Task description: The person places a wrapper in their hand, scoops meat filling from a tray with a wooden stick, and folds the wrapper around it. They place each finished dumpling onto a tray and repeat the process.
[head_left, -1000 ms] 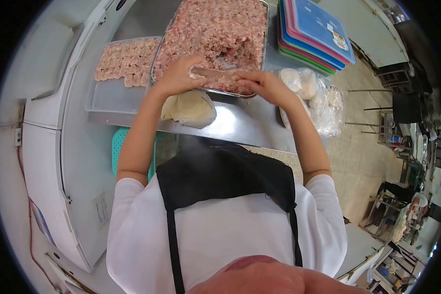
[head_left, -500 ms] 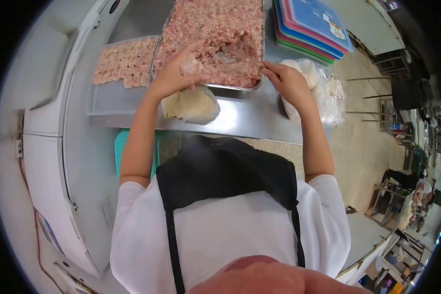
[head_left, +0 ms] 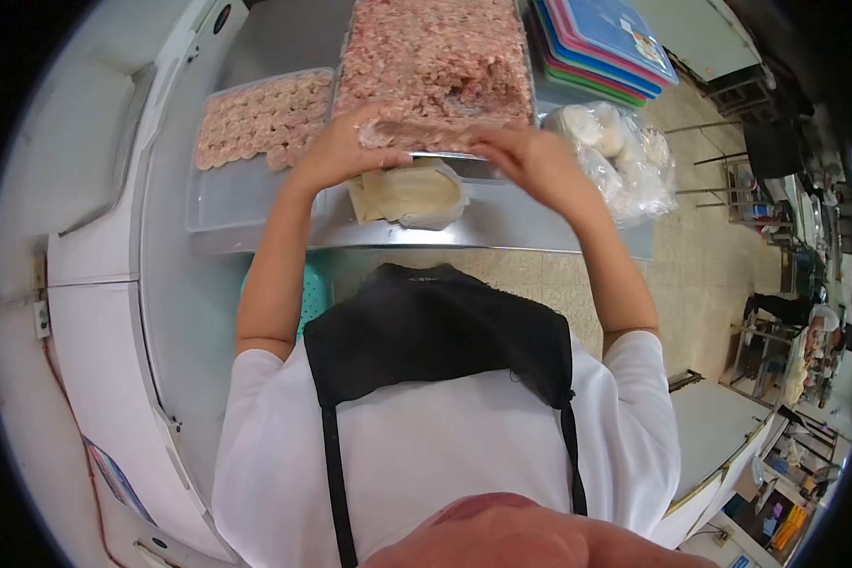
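My left hand (head_left: 339,151) is curled at the near left corner of a metal tray (head_left: 445,157) heaped with raw minced meat (head_left: 417,57). A thin round wrapper with some meat on it (head_left: 377,133) appears to lie in its fingers. My right hand (head_left: 530,163) is pinched at the tray's near right side, on a thin flat tool that blends into the meat and is mostly hidden. Just below the left hand, a stack of pale yellow wrappers (head_left: 407,196) sits in an opened bag at the table edge.
On the left, a clear plastic tray (head_left: 246,206) holds rows of filled dumplings (head_left: 260,118). Bagged white round packs (head_left: 611,156) lie to the right, below stacked coloured lids (head_left: 615,43). A turquoise basket (head_left: 314,293) is under the steel table (head_left: 540,222).
My right hand has moved left and slightly down toward my left hand. The view has shifted, so the tray and wrapper stack appear farther right. Both hands keep their grip.
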The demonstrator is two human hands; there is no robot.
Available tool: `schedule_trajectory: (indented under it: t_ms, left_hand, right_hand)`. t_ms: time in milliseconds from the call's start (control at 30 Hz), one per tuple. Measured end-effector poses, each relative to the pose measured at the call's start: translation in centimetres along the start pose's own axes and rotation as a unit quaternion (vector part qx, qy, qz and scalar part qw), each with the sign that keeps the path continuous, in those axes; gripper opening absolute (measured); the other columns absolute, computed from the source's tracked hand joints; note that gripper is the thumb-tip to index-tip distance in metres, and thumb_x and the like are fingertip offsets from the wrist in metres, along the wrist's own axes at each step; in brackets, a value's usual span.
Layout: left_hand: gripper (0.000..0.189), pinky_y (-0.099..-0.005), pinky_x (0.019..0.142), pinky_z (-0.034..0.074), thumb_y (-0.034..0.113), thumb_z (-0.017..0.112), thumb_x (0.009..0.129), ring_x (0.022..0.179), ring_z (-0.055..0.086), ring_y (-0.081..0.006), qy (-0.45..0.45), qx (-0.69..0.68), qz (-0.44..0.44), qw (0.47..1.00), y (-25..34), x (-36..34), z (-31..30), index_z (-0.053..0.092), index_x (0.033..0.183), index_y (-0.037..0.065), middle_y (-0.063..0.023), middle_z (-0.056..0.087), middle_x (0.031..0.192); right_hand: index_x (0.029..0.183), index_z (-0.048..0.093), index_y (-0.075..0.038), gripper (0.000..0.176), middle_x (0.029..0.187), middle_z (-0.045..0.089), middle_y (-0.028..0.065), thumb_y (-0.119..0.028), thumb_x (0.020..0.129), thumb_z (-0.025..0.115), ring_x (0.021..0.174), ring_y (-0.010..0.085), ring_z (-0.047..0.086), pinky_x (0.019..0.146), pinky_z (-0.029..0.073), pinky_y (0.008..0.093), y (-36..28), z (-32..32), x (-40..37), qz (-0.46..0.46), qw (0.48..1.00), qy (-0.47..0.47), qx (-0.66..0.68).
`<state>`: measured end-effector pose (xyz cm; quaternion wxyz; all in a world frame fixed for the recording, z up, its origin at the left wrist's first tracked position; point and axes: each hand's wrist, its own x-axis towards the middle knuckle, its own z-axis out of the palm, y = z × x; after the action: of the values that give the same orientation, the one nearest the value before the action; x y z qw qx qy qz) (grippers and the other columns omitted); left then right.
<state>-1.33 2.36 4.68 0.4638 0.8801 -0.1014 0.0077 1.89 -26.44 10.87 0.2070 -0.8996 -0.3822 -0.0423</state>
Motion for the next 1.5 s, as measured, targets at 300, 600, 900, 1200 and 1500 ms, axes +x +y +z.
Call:
schedule_trajectory:
  t_ms: [300,600,900,1200,1500]
  left_hand:
    - [0.046,-0.0255,0.071,0.048,0.018,0.084,0.070,0.080,0.056,-0.0094,0.035,-0.016,0.052,0.998,-3.2,-5.9,-5.2,0.060,0.107,0.005,-0.0019,0.062,0.091]
    - [0.048,-0.0348,0.080,0.048,0.025,0.079,0.071,0.093,0.061,-0.0242,0.107,0.097,-0.111,0.983,-18.8,-11.1,-11.4,0.060,0.111,0.005,-0.0124,0.064,0.101]
    - [0.073,-0.0439,0.083,0.047,0.019,0.075,0.073,0.101,0.059,-0.0386,0.173,0.197,-0.144,0.954,-16.8,-9.6,-7.9,0.041,0.136,0.007,-0.0242,0.061,0.112]
    - [0.075,-0.0423,0.099,0.041,0.014,0.071,0.077,0.121,0.047,-0.0396,0.162,0.227,-0.077,0.957,-17.9,-7.3,-6.9,0.033,0.140,0.000,-0.0248,0.047,0.134]
    - [0.051,-0.0401,0.101,0.039,0.021,0.066,0.083,0.118,0.051,-0.0351,0.073,0.189,-0.037,0.979,-5.1,-7.5,-3.5,0.051,0.130,0.009,-0.0192,0.053,0.130]
  right_hand:
    - [0.111,0.065,-0.009,0.027,0.103,0.066,0.0148,-0.025,0.089,0.061,0.089,0.0347,0.063,0.075,0.050,0.0384,-8.0,4.9,2.3,-0.033,0.993,-0.029,0.109]
    - [0.116,0.063,-0.002,0.032,0.080,0.061,-0.0009,-0.024,0.093,0.060,0.071,0.0071,0.051,0.063,0.044,0.0229,-5.4,9.4,-3.0,0.238,0.905,0.045,0.350]
    - [0.120,0.062,-0.005,0.032,0.065,0.042,-0.0079,-0.025,0.096,0.055,0.050,0.0003,0.034,0.044,0.026,0.0173,-6.3,8.8,-7.2,0.362,0.842,0.080,0.391]
    - [0.112,0.063,-0.003,0.036,0.069,0.052,-0.0011,-0.033,0.097,0.051,0.064,0.0082,0.048,0.057,0.038,0.0248,-3.3,6.8,-4.3,0.297,0.906,0.040,0.299]
    - [0.076,0.066,-0.005,0.036,0.077,0.067,0.0148,-0.035,0.090,0.053,0.075,0.0329,0.066,0.061,0.051,0.0450,10.2,-1.0,3.4,0.115,0.944,-0.039,-0.306]
